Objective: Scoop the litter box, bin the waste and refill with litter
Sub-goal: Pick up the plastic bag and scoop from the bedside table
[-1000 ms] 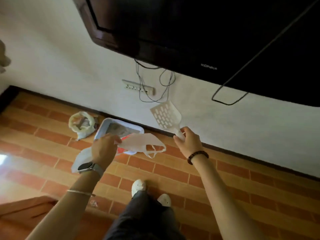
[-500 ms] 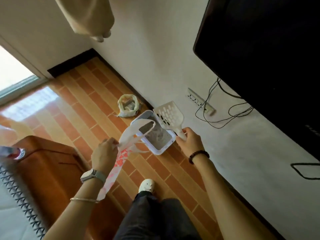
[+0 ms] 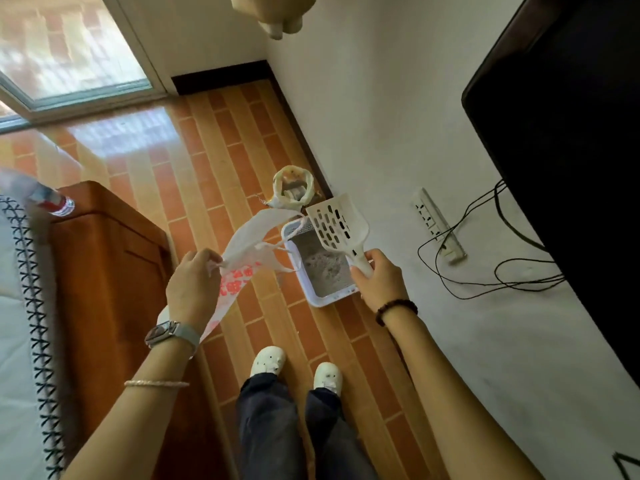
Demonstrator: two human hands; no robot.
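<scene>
A small white litter box (image 3: 320, 299) with grey litter sits on the brick-pattern floor against the wall. My right hand (image 3: 381, 280) grips the handle of a white slotted scoop (image 3: 337, 225), held in the air over the box. My left hand (image 3: 194, 287) pinches a thin white plastic bag with red print (image 3: 244, 261), which hangs limp to the left of the box. Beyond the box stands an open cream-coloured litter bag (image 3: 292, 188) by the skirting board.
A wooden cabinet (image 3: 104, 278) with a bottle (image 3: 52, 199) on top stands at the left beside bedding. A dark TV (image 3: 561, 133) hangs on the right wall above a power strip (image 3: 438, 225) and cables. A glass door (image 3: 65, 50) is at the far left. My feet (image 3: 294, 367) stand just before the box.
The view has swung left and downward, bringing the door and cabinet into sight. Both hands keep their hold. The bag now hangs longer, left of the box.
</scene>
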